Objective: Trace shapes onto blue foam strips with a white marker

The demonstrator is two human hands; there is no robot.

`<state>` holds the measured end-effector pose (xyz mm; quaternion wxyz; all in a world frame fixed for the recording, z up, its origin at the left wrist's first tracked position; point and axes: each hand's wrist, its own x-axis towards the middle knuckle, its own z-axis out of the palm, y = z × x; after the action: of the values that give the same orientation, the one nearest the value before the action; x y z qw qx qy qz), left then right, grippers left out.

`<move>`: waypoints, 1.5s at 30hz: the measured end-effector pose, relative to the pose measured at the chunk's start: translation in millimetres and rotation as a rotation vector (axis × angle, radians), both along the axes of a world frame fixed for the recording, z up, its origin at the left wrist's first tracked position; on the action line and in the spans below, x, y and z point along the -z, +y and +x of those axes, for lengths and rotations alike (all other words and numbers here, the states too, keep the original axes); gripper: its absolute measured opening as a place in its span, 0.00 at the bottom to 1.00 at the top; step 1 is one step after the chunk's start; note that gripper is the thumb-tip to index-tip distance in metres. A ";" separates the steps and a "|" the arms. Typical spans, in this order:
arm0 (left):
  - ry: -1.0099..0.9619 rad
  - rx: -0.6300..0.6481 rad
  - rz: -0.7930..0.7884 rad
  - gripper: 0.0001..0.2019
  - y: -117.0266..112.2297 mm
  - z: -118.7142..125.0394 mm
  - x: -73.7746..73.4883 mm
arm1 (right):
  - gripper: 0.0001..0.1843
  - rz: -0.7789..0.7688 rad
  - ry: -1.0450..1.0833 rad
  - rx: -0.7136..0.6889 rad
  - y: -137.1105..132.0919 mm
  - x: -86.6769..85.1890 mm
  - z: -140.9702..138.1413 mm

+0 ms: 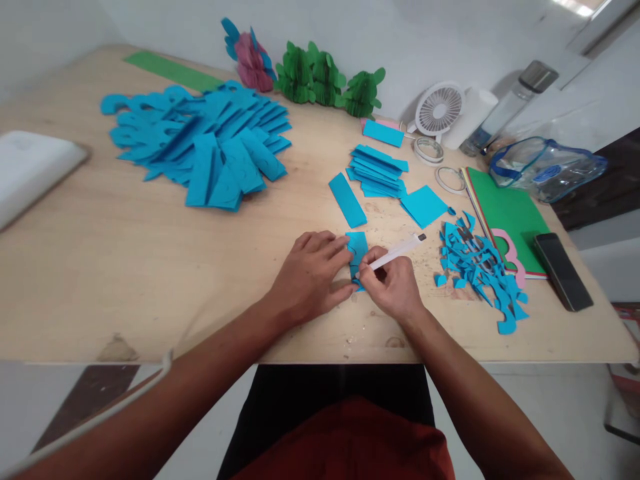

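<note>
My left hand (310, 273) lies with its fingers pressed on a small folded blue paper piece (358, 248) on the wooden table (150, 267), pinning it down. My right hand (393, 283) is closed around a white pen (397, 251), its tip at the blue piece's right edge. Only the upper part of the piece shows between the two hands.
A big heap of cut blue shapes (200, 140) lies at the back left, a stack of blue rectangles (377, 170) and loose ones behind my hands, blue scraps (475, 267) to the right. Green paper sheets (510, 213), a phone (563, 270), tape rolls (429, 149), a fan (439, 109) and a white box (30, 167) also stand about.
</note>
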<state>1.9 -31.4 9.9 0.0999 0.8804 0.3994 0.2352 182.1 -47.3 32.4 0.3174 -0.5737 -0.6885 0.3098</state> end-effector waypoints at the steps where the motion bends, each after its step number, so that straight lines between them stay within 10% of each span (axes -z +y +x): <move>1: 0.002 0.000 0.001 0.16 0.1 -0.1 -0.1 | 0.06 -0.001 -0.001 0.001 0.0 -0.1 0.1; 45: 0.030 0.001 -0.001 0.18 0.4 -1.1 1.2 | 0.08 0.048 -0.078 0.095 2.7 -3.3 5.1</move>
<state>0.8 -31.0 8.8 0.0945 0.8839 0.4007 0.2217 187.2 -44.7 35.7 0.3184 -0.6097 -0.6796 0.2551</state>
